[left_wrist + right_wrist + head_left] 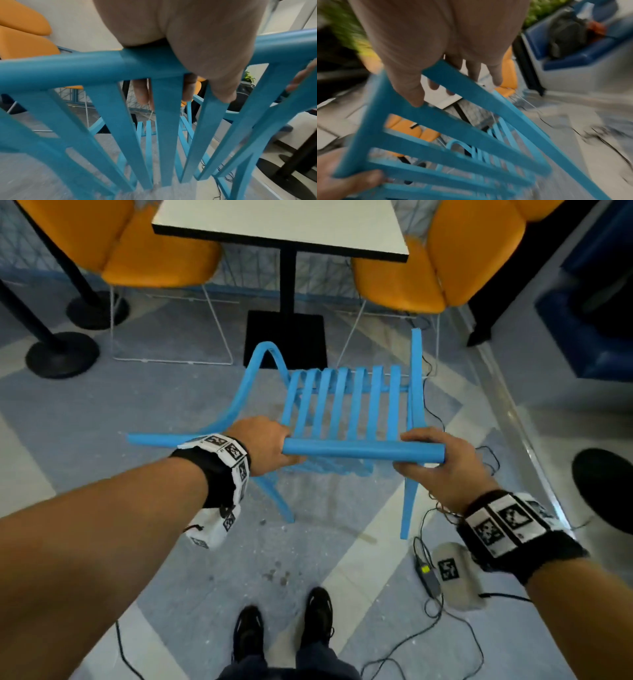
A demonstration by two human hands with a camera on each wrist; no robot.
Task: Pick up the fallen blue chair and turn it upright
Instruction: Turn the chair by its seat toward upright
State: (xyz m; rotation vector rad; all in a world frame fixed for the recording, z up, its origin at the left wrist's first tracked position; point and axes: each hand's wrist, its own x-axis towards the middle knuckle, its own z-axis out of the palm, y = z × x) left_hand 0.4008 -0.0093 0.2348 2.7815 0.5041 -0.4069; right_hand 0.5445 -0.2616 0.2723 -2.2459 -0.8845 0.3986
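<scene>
Over on the left of the floor sit two black round post bases point(62, 355), and behind them an orange chair point(137, 251) tucked beside the white table point(281, 224). Moving in, the left hand point(263, 445) grips the top rail of the blue chair point(342, 405), fingers curled over it and thumb underneath; the left wrist view shows those fingers point(141, 92) poking down behind the slats. The chair is right in front of the person, between them and the table, tipped so its slatted back faces up, with its legs pointing down toward the floor. At the rail's right end, the right hand point(442, 463) is wrapped round it too, thumb on top; the right wrist view is blurry but shows fingers point(496, 73) close together behind the frame. Further right there's another orange chair point(428, 268), and cables point(445, 621) trail across the floor.
</scene>
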